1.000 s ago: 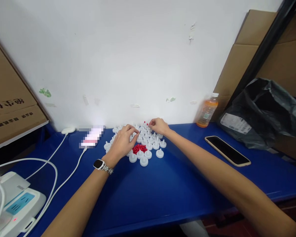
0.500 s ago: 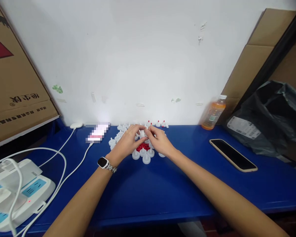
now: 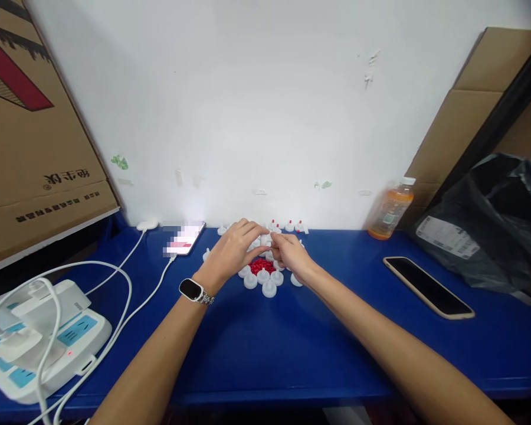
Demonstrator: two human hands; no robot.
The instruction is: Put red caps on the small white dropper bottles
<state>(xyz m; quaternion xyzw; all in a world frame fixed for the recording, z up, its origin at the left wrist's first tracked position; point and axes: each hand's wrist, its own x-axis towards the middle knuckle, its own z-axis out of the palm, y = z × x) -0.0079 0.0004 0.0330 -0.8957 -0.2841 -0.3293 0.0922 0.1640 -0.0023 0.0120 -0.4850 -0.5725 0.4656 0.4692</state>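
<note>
Nearest me, a few white caps [image 3: 269, 288] sit just below my hands, the red pile [image 3: 261, 265] between them. My left hand [image 3: 230, 254] and right hand [image 3: 292, 255] meet fingertip to fingertip above it, pinching one small white piece [image 3: 266, 239]; how firmly, I cannot tell. Beyond the pinch stand red-tipped caps [image 3: 289, 225] by the wall

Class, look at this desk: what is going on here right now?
A person's left hand and right hand meet over a cluster of small white caps on a blue table, pinching one cap between the fingers. A pile of tiny red pieces lies among the caps.
</note>
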